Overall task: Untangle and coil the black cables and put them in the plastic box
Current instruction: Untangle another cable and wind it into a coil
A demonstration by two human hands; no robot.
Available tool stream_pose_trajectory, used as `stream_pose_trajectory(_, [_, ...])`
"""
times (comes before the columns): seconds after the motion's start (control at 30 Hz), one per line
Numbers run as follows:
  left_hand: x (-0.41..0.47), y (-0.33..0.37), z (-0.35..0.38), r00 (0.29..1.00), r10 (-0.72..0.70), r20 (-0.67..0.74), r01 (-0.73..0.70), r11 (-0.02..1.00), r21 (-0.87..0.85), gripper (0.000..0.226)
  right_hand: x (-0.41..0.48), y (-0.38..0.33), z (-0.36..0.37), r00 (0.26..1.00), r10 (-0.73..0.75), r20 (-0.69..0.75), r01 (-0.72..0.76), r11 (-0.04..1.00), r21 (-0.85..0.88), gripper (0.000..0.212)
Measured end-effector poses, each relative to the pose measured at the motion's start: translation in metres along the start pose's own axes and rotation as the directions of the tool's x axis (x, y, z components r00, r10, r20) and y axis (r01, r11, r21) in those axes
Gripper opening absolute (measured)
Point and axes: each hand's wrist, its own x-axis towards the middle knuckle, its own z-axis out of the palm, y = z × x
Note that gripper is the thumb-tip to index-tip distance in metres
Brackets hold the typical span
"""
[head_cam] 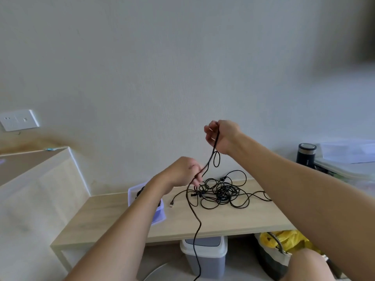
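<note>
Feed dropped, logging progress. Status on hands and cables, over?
Right hand raised, gripping one black cable; left hand gripping it lower. Tangle unsorted on the table. Plastic box partly behind left forearm; nothing seen in the way.

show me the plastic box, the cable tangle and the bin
plastic box (160, 216): head view, near corner of wall
cable tangle (223, 192): head view, dense middle
bin (207, 264): head view, front wall

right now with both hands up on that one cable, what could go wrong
1. The cable gripped by the right hand and left hand may run into the tangle; pulling up could tighten knots.
2. Its tail hangs past the table edge near the bin and could snag there.
</note>
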Motion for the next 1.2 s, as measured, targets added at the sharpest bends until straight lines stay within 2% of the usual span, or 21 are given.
stream_pose_trajectory(0.07, [0.003, 0.015, 0.004, 0.998, 0.056, -0.026, -0.061, 0.95, -0.306, 0.026, -0.002, 0.01, 0.005, 0.997, 0.014, 0.071, -0.013, 1.0, -0.016, 0.033])
stream_pose_trajectory(0.1, [0.007, 0.023, 0.006, 0.994, 0.074, -0.084, -0.102, 0.911, -0.399, 0.027, -0.003, 0.012, 0.008, 0.994, 0.023, 0.102, -0.022, 1.0, -0.013, 0.032])
stream_pose_trajectory(0.2, [0.018, 0.026, 0.009, 0.936, 0.036, -0.35, -0.187, 0.894, -0.407, 0.027, -0.007, 0.009, 0.013, 0.989, 0.032, 0.148, -0.024, 0.998, -0.055, 0.029])
stream_pose_trajectory(0.23, [0.018, 0.02, 0.008, 0.93, 0.019, -0.366, -0.156, 0.924, -0.349, 0.029, -0.008, 0.004, 0.013, 0.989, 0.029, 0.145, -0.019, 0.998, -0.066, 0.029])
stream_pose_trajectory(0.27, [0.016, 0.011, 0.006, 0.95, -0.004, -0.313, -0.083, 0.961, -0.265, 0.029, -0.008, -0.001, 0.012, 0.99, 0.022, 0.137, -0.014, 0.998, -0.059, 0.029])
stream_pose_trajectory(0.33, [0.006, -0.007, 0.004, 0.991, -0.1, -0.085, 0.092, 0.992, -0.089, 0.03, -0.004, -0.009, 0.007, 0.995, -0.006, 0.103, 0.007, 1.0, -0.013, 0.029])
stream_pose_trajectory(0.4, [-0.003, -0.013, 0.005, 0.983, -0.178, 0.03, 0.181, 0.978, -0.107, 0.027, 0.001, -0.015, 0.002, 0.997, -0.039, 0.072, 0.039, 0.999, 0.006, 0.028])
stream_pose_trajectory(0.43, [-0.005, -0.01, 0.007, 0.985, -0.17, 0.032, 0.173, 0.961, -0.215, 0.022, 0.003, -0.013, 0.0, 0.997, -0.044, 0.067, 0.045, 0.999, -0.005, 0.028])
stream_pose_trajectory(0.5, [-0.002, 0.006, 0.01, 0.994, -0.086, -0.066, 0.04, 0.861, -0.508, 0.016, 0.004, -0.004, 0.001, 0.995, -0.024, 0.092, 0.028, 0.999, -0.043, 0.028])
stream_pose_trajectory(0.57, [0.01, 0.025, 0.009, 0.97, -0.025, -0.242, -0.123, 0.809, -0.574, 0.021, 0.001, 0.009, 0.004, 0.989, 0.02, 0.149, -0.012, 0.998, -0.055, 0.027])
stream_pose_trajectory(0.63, [0.017, 0.032, 0.009, 0.94, 0.013, -0.341, -0.192, 0.847, -0.497, 0.026, -0.002, 0.012, 0.006, 0.982, 0.013, 0.187, -0.006, 0.999, -0.038, 0.026])
stream_pose_trajectory(0.7, [0.017, 0.02, 0.008, 0.937, -0.001, -0.349, -0.116, 0.943, -0.313, 0.028, -0.001, 0.001, 0.005, 0.985, -0.007, 0.174, 0.017, 0.998, -0.059, 0.027])
stream_pose_trajectory(0.77, [0.008, 0.001, 0.006, 0.98, -0.07, -0.187, 0.057, 0.996, -0.075, 0.029, 0.002, -0.012, 0.003, 0.991, -0.033, 0.13, 0.04, 0.998, -0.056, 0.028])
stream_pose_trajectory(0.8, [0.003, -0.005, 0.005, 0.989, -0.127, -0.074, 0.125, 0.991, -0.04, 0.029, 0.003, -0.014, 0.001, 0.993, -0.045, 0.11, 0.052, 0.997, -0.055, 0.029])
stream_pose_trajectory(0.83, [0.001, -0.006, 0.005, 0.986, -0.169, 0.009, 0.169, 0.983, -0.076, 0.027, 0.003, -0.014, 0.0, 0.993, -0.051, 0.105, 0.057, 0.997, -0.057, 0.029])
stream_pose_trajectory(0.9, [0.0, 0.006, 0.008, 0.992, -0.121, 0.019, 0.121, 0.951, -0.285, 0.022, 0.001, -0.006, 0.001, 0.991, -0.037, 0.132, 0.046, 0.997, -0.067, 0.029])
stream_pose_trajectory(0.97, [0.006, 0.025, 0.011, 0.99, -0.039, -0.138, -0.039, 0.856, -0.516, 0.019, 0.0, 0.003, 0.005, 0.988, -0.01, 0.152, 0.022, 0.997, -0.08, 0.029])
stream_pose_trajectory(1.0, [0.011, 0.031, 0.011, 0.972, -0.026, -0.235, -0.102, 0.85, -0.517, 0.02, -0.001, 0.004, 0.006, 0.988, -0.009, 0.153, 0.023, 0.996, -0.092, 0.029])
stream_pose_trajectory(1.07, [0.016, 0.031, 0.007, 0.941, 0.022, -0.336, -0.134, 0.941, -0.312, 0.027, -0.002, -0.003, 0.007, 0.991, -0.032, 0.131, 0.042, 0.996, -0.076, 0.03])
stream_pose_trajectory(1.13, [0.014, 0.017, 0.001, 0.973, 0.017, -0.229, -0.028, 0.998, -0.047, 0.03, -0.001, -0.013, 0.005, 0.996, -0.042, 0.083, 0.047, 0.997, -0.06, 0.031])
stream_pose_trajectory(1.2, [0.007, 0.007, -0.004, 0.992, -0.099, -0.078, 0.109, 0.984, 0.138, 0.03, -0.003, -0.015, 0.001, 0.998, -0.06, 0.037, 0.062, 0.995, -0.077, 0.029])
